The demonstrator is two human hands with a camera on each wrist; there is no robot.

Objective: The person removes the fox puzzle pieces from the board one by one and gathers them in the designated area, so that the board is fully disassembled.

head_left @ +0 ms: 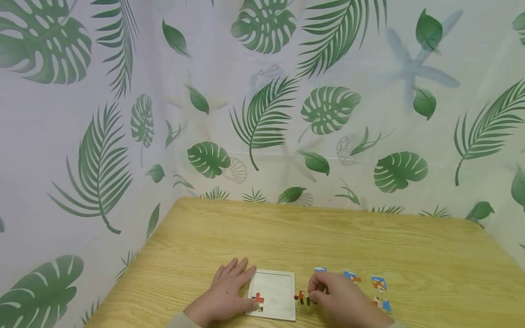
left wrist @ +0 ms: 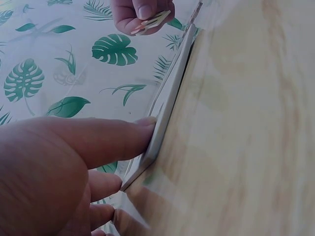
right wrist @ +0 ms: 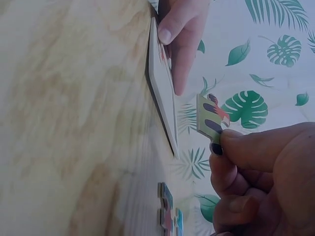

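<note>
A white square puzzle tray (head_left: 278,294) with a raised rim lies on the table. One jigsaw piece (head_left: 258,297), red with some dark and white, sits in its lower left corner. My left hand (head_left: 227,291) lies with spread, straight fingers along the tray's left side, its thumb over the rim beside that piece. Just off the tray's right side, my right hand (head_left: 342,294) pinches another jigsaw piece (right wrist: 208,115) between thumb and index finger. This one is green with red and dark shapes, and is held up above the table in the right wrist view.
To the right, several loose jigsaw pieces lie on the wooden table (head_left: 229,232): a blue one (head_left: 321,269), a blue and orange one (head_left: 351,276), a fox-like one (head_left: 379,284) and a blue and white one (head_left: 385,305). A leaf-patterned curtain (head_left: 262,136) stands behind the table.
</note>
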